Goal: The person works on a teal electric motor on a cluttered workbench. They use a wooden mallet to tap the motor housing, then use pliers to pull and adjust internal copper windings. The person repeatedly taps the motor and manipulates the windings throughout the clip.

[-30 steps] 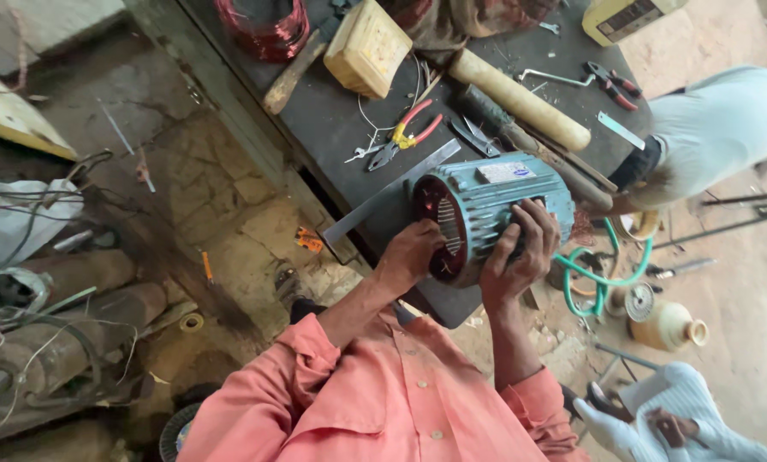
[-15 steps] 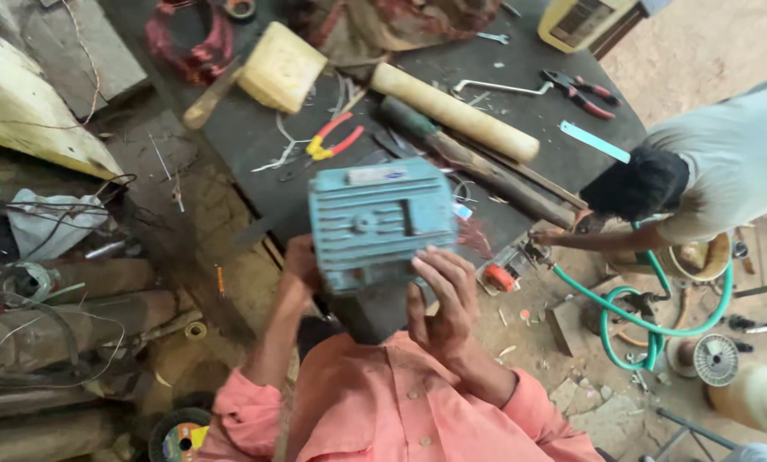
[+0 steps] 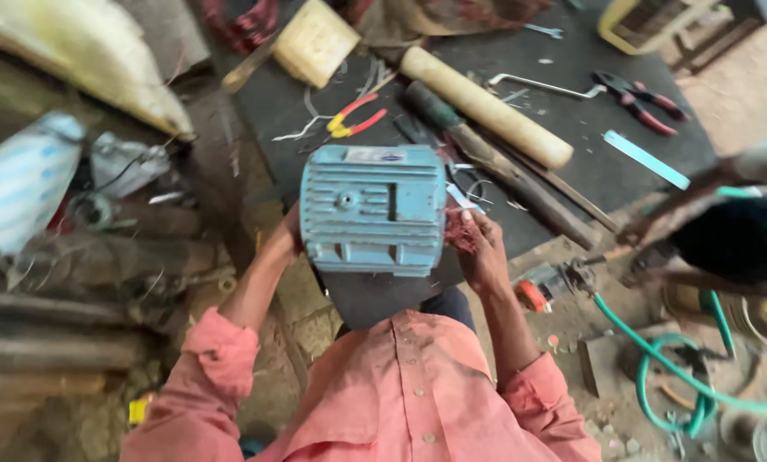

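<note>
A light blue ribbed electric motor housing [image 3: 371, 210] rests at the near edge of a dark workbench [image 3: 589, 162], its ribbed side facing up. My left hand [image 3: 282, 244] grips its left end, mostly hidden behind the casing. At the housing's right end my right hand [image 3: 486, 250] holds on, fingers touching the reddish copper windings [image 3: 462, 233] that stick out there. Both pink-sleeved arms reach up from the bottom of the view.
On the bench lie a long wooden handle [image 3: 486, 107], red-and-yellow pliers [image 3: 353, 120], red pliers [image 3: 640, 103], a wooden block [image 3: 315, 41] and a pale blue strip [image 3: 646, 159]. Another person's dark-haired head [image 3: 743, 239] is at right. A green hose [image 3: 674, 368] coils on the floor.
The motor housing has been turned from its open end facing up to its ribbed side facing up. Both hands shifted from its underside to its two ends.
</note>
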